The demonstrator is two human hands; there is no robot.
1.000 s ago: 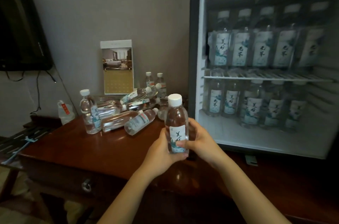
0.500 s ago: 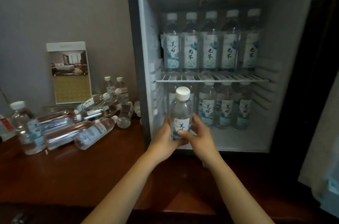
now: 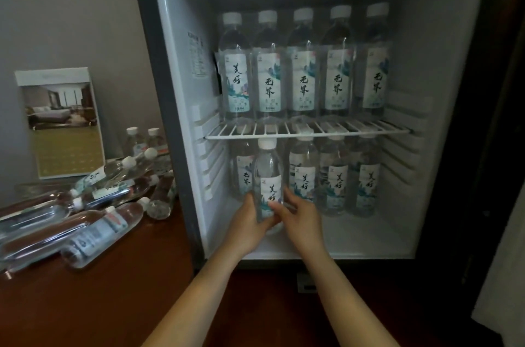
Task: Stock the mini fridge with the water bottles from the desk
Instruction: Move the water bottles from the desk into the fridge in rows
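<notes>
Left hand (image 3: 250,228) and right hand (image 3: 302,218) both clasp the water bottle (image 3: 268,176) upright near the front-left corner of the mini fridge (image 3: 181,62) floor; it should be lowered straight and flat, clear of the back row (image 3: 335,179), before either grip loosens.

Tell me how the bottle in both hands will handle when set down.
The bottle looks full, so likely heavy for its size. Tall and narrow, it may tip if nudged. Left hand and right hand grip smooth plastic low; it could slip.
</notes>
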